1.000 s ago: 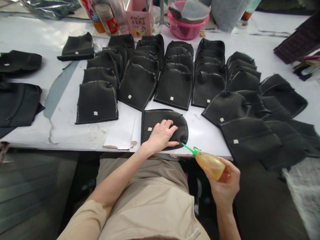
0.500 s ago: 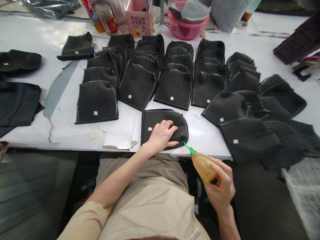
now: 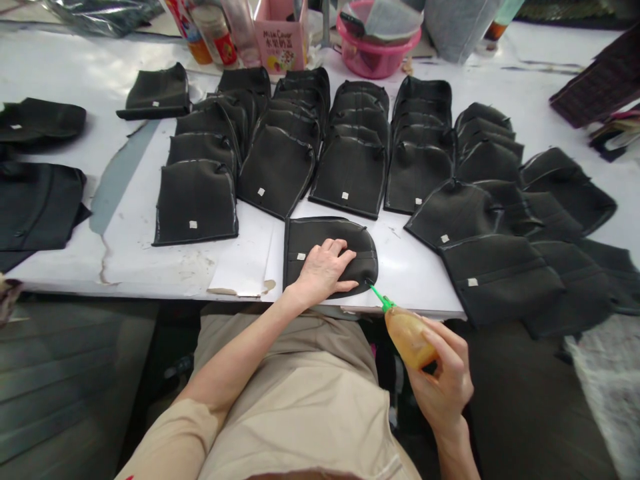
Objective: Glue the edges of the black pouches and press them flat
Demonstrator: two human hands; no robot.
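Note:
A black rounded leather-like piece (image 3: 320,230) with a small white sticker lies flat at the table's front edge. Across its middle rests my left hand (image 3: 325,270), fingers spread, pressing on its surface. In my right hand (image 3: 447,367) is a squeeze bottle (image 3: 407,337) of amber liquid, probably glue, held tilted with my fingers wrapped round it. Its green nozzle (image 3: 381,297) points at the piece's lower right curved edge, and the tip appears to touch there. Whether liquid is coming out is too small to tell.
Overlapping rows of similar black pieces (image 3: 350,173) spread behind and to the right on the white table (image 3: 125,263). More black pieces (image 3: 35,207) lie at the left. A pink box (image 3: 280,40), a pink basin (image 3: 373,63) and jars (image 3: 215,37) stand along the back.
Both hands, the bottle and the black piece keep nearly the same places. The whole view has shifted very slightly.

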